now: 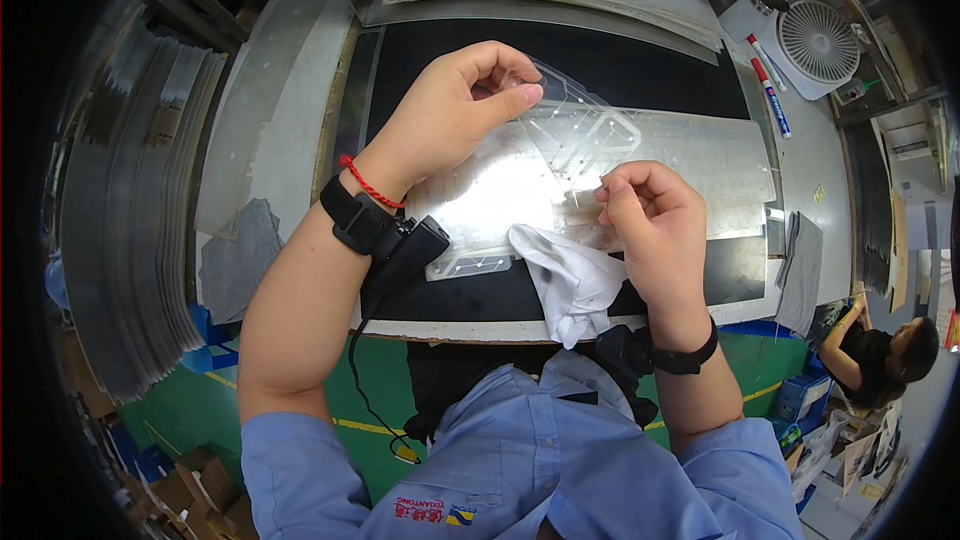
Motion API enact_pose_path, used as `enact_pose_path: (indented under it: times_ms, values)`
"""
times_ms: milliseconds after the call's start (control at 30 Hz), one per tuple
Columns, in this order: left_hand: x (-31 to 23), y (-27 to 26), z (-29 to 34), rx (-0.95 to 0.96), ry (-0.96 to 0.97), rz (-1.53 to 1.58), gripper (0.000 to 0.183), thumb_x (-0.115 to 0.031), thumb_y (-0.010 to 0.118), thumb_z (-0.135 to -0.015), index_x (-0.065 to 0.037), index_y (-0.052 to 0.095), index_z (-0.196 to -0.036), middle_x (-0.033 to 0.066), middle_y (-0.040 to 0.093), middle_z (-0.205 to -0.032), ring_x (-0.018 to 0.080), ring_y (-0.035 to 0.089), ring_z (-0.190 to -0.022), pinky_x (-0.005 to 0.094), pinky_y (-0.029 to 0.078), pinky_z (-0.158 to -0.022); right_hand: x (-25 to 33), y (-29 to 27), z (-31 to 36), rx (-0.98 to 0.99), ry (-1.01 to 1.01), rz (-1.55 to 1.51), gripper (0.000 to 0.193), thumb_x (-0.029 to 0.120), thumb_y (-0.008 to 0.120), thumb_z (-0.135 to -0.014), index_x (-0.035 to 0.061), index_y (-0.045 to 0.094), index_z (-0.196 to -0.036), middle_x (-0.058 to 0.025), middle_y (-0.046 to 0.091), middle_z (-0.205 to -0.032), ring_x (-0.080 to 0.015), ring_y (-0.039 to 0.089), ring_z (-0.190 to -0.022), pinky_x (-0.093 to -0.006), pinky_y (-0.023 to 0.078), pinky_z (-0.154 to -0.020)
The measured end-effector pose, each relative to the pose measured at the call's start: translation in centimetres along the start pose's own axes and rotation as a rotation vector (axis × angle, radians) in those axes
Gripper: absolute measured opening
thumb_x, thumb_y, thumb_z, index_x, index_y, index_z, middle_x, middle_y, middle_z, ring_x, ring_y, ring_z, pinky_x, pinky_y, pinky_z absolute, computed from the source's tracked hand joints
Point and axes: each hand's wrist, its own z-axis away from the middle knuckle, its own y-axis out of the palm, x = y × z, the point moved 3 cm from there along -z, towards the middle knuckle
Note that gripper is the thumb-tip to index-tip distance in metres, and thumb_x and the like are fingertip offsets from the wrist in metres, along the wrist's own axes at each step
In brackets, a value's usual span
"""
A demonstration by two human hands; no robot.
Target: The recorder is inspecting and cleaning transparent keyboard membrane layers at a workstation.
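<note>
Hands worked together on one clear plastic sheet [580,130] held just above the black table [640,65]. The left hand [450,110] pinched its top edge tight. The right hand [650,215] pinched its lower edge and also clutched one white cloth [570,280]. It looked like the sheet was being peeled or wiped clean, and the next move would need a slow, gentle pull. Two marker pens [768,85] and one small white fan [815,40] lay at the far right corner.
</note>
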Motion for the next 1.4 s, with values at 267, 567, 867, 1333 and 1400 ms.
enact_pose_path:
  times_ms: [267, 567, 867, 1333, 1400]
  values:
    - [0.0, -0.3, -0.1, -0.029, -0.006, -0.003, 0.014, -0.011, 0.065, -0.095, -0.003, 0.064, -0.106, -0.0043, 0.057, -0.089, 0.0050, 0.052, -0.083, 0.0205, 0.045, -0.078, 0.4, -0.2, 0.4, -0.076, 0.014, -0.041, 0.005, 0.003, 0.059, -0.093, -0.0023, 0.060, -0.093, -0.0037, 0.065, -0.083, -0.0048, 0.060, -0.068, -0.0180, 0.046, -0.060]
    - [0.5, -0.8, -0.3, -0.030, 0.029, 0.042, 0.019, -0.020, 0.057, -0.100, -0.004, 0.063, -0.109, -0.0008, 0.061, -0.099, 0.0068, 0.053, -0.084, 0.0220, 0.045, -0.081, 0.1, -0.1, 0.2, 0.000, -0.049, -0.130, 0.007, 0.007, 0.060, -0.094, 0.0001, 0.059, -0.095, -0.0018, 0.059, -0.084, -0.0055, 0.056, -0.076, -0.0204, 0.044, -0.064]
    - [1.4, -3.8, 0.2, 0.040, -0.265, -0.052, 0.045, -0.028, 0.061, -0.096, 0.001, 0.053, -0.130, 0.0049, 0.063, -0.103, 0.0091, 0.060, -0.087, 0.0241, 0.049, -0.076, 2.9, 2.5, 1.6, 0.292, -0.545, 0.653, 0.023, 0.010, 0.069, -0.083, 0.0025, 0.063, -0.105, -0.0118, 0.060, -0.095, -0.0257, 0.059, -0.085, -0.0337, 0.048, -0.074]
    - [1.1, -3.4, 0.7, 0.140, -0.158, -0.303, 0.043, -0.006, 0.071, -0.083, 0.002, 0.057, -0.123, 0.0028, 0.061, -0.094, 0.0090, 0.061, -0.080, 0.0234, 0.050, -0.068, 1.9, 5.3, 3.1, 0.479, -0.633, 1.018, 0.043, 0.029, 0.074, -0.080, 0.0091, 0.060, -0.116, -0.0080, 0.055, -0.110, -0.0251, 0.052, -0.102, -0.0374, 0.044, -0.080]
    - [1.0, -3.3, 0.7, 0.134, -0.150, -0.341, 0.043, -0.006, 0.071, -0.083, 0.002, 0.058, -0.123, 0.0026, 0.061, -0.093, 0.0088, 0.061, -0.079, 0.0236, 0.050, -0.068, 1.8, 5.4, 3.1, 0.483, -0.637, 1.035, 0.044, 0.028, 0.074, -0.080, 0.0085, 0.059, -0.117, -0.0077, 0.055, -0.109, -0.0250, 0.053, -0.102, -0.0370, 0.044, -0.080]
